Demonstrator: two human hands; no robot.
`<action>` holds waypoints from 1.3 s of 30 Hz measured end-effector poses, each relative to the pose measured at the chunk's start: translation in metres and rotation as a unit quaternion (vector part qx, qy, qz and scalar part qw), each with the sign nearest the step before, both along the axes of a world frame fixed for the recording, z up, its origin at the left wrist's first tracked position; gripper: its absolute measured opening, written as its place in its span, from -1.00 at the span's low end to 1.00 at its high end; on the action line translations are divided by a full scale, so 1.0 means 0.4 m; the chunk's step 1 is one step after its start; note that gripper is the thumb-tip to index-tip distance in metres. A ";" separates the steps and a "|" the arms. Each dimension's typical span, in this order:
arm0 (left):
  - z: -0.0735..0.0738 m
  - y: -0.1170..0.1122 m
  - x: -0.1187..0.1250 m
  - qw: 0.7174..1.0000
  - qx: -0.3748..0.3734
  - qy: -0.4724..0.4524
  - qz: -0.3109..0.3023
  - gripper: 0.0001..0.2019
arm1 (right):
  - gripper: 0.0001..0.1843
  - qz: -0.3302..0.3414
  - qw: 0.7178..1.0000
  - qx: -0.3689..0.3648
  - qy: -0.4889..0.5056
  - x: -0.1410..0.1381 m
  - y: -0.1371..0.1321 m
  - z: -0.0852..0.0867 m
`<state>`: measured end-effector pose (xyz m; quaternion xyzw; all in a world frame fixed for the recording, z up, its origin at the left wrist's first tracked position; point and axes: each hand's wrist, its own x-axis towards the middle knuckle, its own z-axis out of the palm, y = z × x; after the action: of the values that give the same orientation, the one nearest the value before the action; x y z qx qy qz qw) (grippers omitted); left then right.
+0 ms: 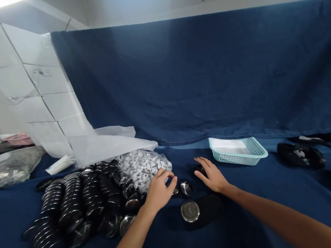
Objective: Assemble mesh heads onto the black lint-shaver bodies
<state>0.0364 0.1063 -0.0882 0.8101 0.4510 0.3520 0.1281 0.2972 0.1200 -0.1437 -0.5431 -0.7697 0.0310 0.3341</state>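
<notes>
My left hand is curled at the edge of a clear bag of small white and grey parts, its fingertips pinched near a small round metal piece; what it holds, if anything, I cannot make out. My right hand lies palm down with fingers spread over a small dark round part on the blue cloth. A round metal strainer disc lies just in front of both hands, beside a dark flat piece.
Rows of stacked dark round lids fill the left of the table. A light teal plastic basket stands behind my right hand. Dark bagged items lie at the right. A blue cloth hangs behind. Clear plastic sheets lie at the back left.
</notes>
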 end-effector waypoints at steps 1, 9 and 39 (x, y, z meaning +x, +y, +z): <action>0.004 -0.004 -0.008 0.999 -0.009 0.025 -0.019 -0.80 | -0.45 -0.004 1.000 0.004 0.001 0.001 0.001 -0.001; -0.016 -0.008 -0.049 0.982 -0.073 0.155 -0.075 -0.45 | -0.52 -0.022 0.999 0.035 -0.004 0.000 0.006 -0.010; -0.067 -0.031 0.070 0.988 -0.070 0.111 -0.083 -0.25 | -0.49 0.100 0.986 0.021 -0.131 -0.011 -0.016 0.004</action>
<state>0.0645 0.0938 -0.1148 0.8677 0.4172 0.2158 0.1630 0.2928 0.1137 -0.1421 -0.4554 -0.8578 -0.0235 0.2371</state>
